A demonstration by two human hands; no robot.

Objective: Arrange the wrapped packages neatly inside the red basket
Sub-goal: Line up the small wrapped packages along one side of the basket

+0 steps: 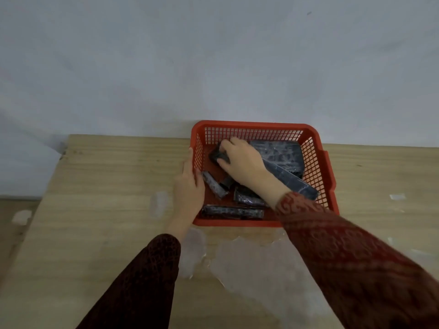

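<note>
A red mesh basket (pixel 316 162) stands on the wooden table against the wall. Several dark wrapped packages lie loose inside it. My right hand (pixel 242 160) reaches into the basket's far left part and grips a small dark package (pixel 217 156). A large flat package (pixel 282 151) lies at the far right, and a long one (pixel 293 182) slants under my wrist. A long package (pixel 234 212) lies along the near wall and a short one (pixel 213 185) near the left wall. My left hand (pixel 190 188) grips the basket's left rim.
The wooden table (pixel 107 186) ends at a left edge near the corner. Whitish worn patches (pixel 256 264) mark its surface in front of the basket. A plain grey wall rises right behind the basket.
</note>
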